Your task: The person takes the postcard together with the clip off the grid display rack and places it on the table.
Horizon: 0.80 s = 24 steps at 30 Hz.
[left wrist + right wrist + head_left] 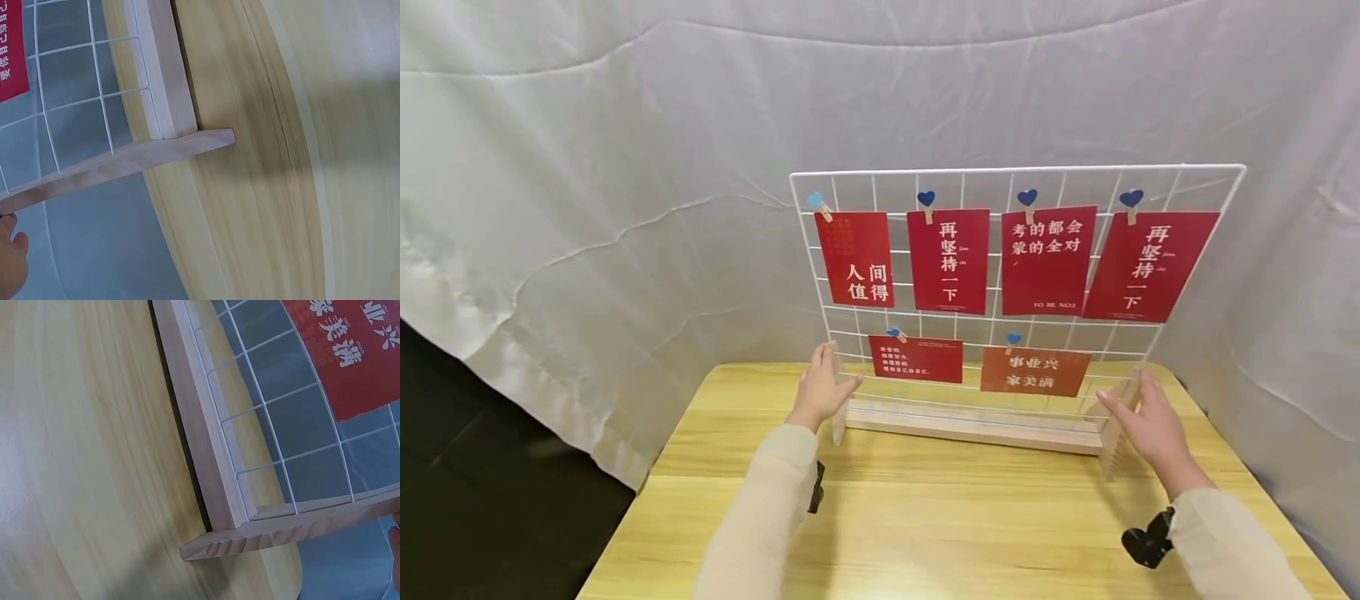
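A white wire grid [1018, 169] stands upright in a pale wooden base [973, 432] with an upright piece at either end. My left hand [822, 390] is at its left end, fingertips right at the wooden end piece [112, 165] and thumb spread toward the grid. At the opposite end my right hand [1153, 425] has its fingers along the right wooden end piece [300, 528], thumb held apart. Red cards hang on the grid, among them a wide card [916, 359] and an orange-red card [1036, 371] in the lower row. Heart-topped clips [1027, 198] hold them.
The stand is toward the back of a light wood-grain table [925, 533]. Pale grey cloth [625, 167] hangs behind and on both sides. Dark floor [490, 483] shows at lower left. Black wrist devices [1148, 542] sit below both sleeves.
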### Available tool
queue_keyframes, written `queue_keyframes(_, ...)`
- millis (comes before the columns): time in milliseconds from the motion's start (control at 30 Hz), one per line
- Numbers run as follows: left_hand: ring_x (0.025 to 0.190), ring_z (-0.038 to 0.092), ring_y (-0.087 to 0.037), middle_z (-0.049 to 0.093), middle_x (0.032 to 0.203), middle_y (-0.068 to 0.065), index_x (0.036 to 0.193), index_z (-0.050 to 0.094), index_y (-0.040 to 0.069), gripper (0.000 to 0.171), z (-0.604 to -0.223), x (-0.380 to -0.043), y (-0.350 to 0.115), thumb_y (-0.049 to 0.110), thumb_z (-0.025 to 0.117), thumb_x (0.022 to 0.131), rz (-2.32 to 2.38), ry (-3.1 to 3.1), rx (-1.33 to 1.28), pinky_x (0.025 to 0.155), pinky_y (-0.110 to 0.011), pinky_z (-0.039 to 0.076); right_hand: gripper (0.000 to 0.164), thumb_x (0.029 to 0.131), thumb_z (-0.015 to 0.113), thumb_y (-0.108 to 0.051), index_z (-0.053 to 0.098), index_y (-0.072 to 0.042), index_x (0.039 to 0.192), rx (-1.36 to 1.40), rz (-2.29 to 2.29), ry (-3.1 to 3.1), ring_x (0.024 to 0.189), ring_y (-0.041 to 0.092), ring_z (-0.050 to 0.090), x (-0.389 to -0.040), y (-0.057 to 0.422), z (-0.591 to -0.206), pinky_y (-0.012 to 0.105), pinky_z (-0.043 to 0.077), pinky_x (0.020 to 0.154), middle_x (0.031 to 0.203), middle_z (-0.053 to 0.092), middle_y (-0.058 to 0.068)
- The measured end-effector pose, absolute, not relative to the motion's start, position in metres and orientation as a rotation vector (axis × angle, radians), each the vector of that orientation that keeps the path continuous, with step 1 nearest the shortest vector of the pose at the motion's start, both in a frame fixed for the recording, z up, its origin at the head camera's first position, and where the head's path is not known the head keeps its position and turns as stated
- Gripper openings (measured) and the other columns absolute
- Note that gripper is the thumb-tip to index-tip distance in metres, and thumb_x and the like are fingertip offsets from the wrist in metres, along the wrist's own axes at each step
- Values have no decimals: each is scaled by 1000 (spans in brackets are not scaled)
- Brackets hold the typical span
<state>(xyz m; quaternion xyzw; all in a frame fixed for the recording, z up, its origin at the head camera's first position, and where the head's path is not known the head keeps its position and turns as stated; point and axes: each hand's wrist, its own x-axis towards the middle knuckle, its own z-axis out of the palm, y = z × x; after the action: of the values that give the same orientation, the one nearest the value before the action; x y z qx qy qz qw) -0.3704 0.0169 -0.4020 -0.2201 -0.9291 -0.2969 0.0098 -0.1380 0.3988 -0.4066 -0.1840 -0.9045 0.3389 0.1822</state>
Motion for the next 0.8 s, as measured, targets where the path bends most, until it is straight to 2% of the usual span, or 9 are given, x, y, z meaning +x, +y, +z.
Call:
queue_keyframes(200, 121, 24, -37, 12, 140, -15, 137, 12, 2, 83, -402, -371, 13, 42, 56, 79, -946, -2900, -697, 98, -49, 15, 83, 87, 42, -45, -3, 7, 134, -513, 954, -2557, 121, 47, 1, -143, 401, -409, 63, 7, 90, 135, -1, 32)
queue_keyframes(500, 122, 22, -36, 10, 141, -15, 137, 11, 1, 82, -403, -370, 10, 39, 56, 80, -966, -2902, -729, 99, -48, 15, 86, 86, 42, -48, -6, 6, 134, -545, 992, -2564, 122, 45, -5, -143, 397, -405, 64, 6, 89, 136, -9, 29)
queue_keyframes(800, 120, 26, -36, 11, 140, -16, 136, 11, -1, 83, -402, -370, 10, 40, 55, 80, -935, -2897, -770, 99, -46, 14, 88, 85, 41, -49, -8, 6, 133, -569, 947, -2581, 123, 42, -9, -142, 396, -406, 65, 5, 89, 136, -12, 28)
